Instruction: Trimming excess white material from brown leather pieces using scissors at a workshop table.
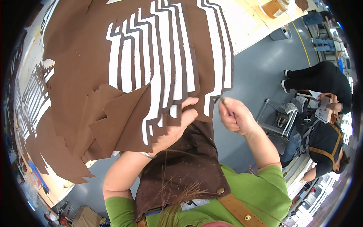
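A large brown sheet (72, 56), leather or cloth by its look, lies over the table and hangs past its near edge. Rows of white stepped strips (164, 56) show on it, and its lower edge is jagged. My left hand (174, 132) grips the sheet's near edge from below, its thumb and fingers partly hidden by the brown folds. Beside the sheet's right corner my right hand (236, 115) is closed, thumb against the fingers. A small dark tip shows at its fingertips, close to the last strip; its kind is unclear.
The pale table (251, 22) bears an amber-brown roll or container (274, 7) at the far right. A bin (280, 33) stands below the table edge. To the right are a metal cart (274, 119) and other people (321, 81) at work. A cardboard box (86, 217) sits lower left.
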The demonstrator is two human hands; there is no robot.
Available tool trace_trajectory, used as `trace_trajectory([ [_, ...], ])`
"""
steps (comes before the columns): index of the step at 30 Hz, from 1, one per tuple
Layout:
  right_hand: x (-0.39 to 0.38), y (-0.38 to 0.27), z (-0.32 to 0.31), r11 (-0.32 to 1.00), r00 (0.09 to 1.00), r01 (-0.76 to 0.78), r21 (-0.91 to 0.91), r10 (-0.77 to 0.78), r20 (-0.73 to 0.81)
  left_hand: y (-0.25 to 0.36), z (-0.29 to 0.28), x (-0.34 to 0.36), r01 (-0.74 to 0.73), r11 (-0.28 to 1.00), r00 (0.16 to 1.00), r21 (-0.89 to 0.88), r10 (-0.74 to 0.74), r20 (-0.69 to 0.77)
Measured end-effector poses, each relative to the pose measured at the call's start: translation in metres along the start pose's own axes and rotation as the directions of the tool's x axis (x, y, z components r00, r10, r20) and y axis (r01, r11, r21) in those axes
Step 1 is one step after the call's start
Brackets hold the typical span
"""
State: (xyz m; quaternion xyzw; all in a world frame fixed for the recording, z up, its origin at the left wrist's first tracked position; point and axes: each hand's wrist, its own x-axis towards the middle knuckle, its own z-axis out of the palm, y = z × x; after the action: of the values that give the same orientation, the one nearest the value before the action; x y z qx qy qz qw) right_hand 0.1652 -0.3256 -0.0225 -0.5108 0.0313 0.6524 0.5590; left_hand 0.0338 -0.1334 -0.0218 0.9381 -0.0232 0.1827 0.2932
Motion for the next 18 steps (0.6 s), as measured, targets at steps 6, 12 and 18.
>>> trace_trajectory([
  [6, 0.020, 0.022, 0.003, 0.818, 0.768, 0.572, 0.067, -0.505, -0.395, 0.003, -0.004, 0.018, 0.216, 0.955, 0.973, -0.202, -0.228, -0.038],
  [12, 0.020, 0.021, 0.003, 0.814, 0.861, 0.506, 0.286, -0.451, -0.236, 0.002, -0.004, 0.020, 0.222, 0.950, 0.967, -0.218, -0.244, -0.076],
  [18, 0.023, 0.026, 0.009, 0.890, 0.845, 0.456, -0.002, -0.433, -0.314, -0.001, -0.011, 0.024, 0.296, 0.937, 0.929, -0.187, -0.328, -0.173],
])
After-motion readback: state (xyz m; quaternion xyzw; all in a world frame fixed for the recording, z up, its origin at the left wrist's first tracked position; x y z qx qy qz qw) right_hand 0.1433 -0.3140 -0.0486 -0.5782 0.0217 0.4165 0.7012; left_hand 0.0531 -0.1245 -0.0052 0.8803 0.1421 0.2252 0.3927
